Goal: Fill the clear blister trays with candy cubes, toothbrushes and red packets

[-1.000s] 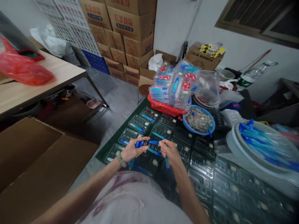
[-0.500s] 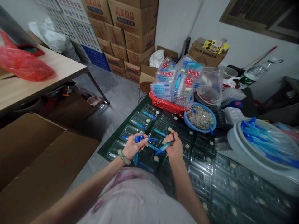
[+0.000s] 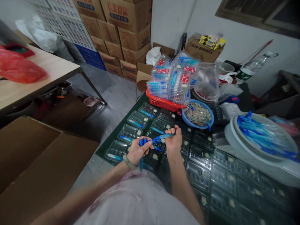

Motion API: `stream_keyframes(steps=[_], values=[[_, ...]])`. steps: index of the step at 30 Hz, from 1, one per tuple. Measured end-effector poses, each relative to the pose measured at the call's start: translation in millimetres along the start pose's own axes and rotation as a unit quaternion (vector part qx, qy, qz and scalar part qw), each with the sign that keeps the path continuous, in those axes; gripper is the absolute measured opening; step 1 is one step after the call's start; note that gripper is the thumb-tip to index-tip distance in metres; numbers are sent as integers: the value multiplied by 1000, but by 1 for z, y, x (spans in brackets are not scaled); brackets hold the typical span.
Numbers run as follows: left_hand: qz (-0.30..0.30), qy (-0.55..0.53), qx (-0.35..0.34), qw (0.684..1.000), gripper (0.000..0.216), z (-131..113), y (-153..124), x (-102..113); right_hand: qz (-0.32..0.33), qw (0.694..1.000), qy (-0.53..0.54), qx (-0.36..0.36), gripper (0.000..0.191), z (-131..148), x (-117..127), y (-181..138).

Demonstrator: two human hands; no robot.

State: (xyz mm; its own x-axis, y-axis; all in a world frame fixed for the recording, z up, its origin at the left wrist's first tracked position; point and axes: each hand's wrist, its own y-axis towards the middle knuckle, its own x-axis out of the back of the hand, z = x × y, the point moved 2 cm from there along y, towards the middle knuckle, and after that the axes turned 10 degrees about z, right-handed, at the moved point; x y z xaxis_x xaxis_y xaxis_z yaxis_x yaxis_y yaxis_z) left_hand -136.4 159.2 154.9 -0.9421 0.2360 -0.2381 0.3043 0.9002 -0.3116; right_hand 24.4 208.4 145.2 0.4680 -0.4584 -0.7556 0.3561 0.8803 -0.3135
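Observation:
My left hand (image 3: 138, 150), with a pale bracelet at its wrist, is closed round several blue pens (image 3: 141, 142) whose dark-blue ends stick up past the thumb. In my right hand (image 3: 173, 140), also closed, is a light-blue pen with a see-through barrel (image 3: 167, 136). Its dark-blue end meets the blue piece at my left fingertips; whether they are joined I cannot tell. Below and around the hands lie clear plastic blister trays (image 3: 137, 118) in rows. Several of these hold one blue pen (image 3: 136, 123) and a small pale piece.
A red basket (image 3: 161, 103) holds stacked filled packs. Beside it stands a blue bowl (image 3: 187, 122) of small pale pieces. At the right, a tub (image 3: 231, 136) carries many blue pens. An open carton (image 3: 47, 156) is at the left, near a wooden table (image 3: 58, 67).
My right hand has brought its pen leftward and level, so its end now meets the blue piece in my left hand. The whole view has shifted slightly.

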Motion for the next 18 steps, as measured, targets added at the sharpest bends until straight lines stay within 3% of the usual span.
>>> stream_keyframes(steps=[6,13,16,18], values=[[-28,-14,0,1000,29,2,3,-2,-17,999,-8,39,19,5,0,1],[-57,-21,4,998,28,3,7,-8,14,996,-76,39,20,-22,-1,-10],[-74,-21,-8,997,28,3,9,-3,33,972,-220,81,26,-23,4,-17],[-81,-23,-17,996,28,1,11,4,72,920,-377,85,32,-15,10,-21]])
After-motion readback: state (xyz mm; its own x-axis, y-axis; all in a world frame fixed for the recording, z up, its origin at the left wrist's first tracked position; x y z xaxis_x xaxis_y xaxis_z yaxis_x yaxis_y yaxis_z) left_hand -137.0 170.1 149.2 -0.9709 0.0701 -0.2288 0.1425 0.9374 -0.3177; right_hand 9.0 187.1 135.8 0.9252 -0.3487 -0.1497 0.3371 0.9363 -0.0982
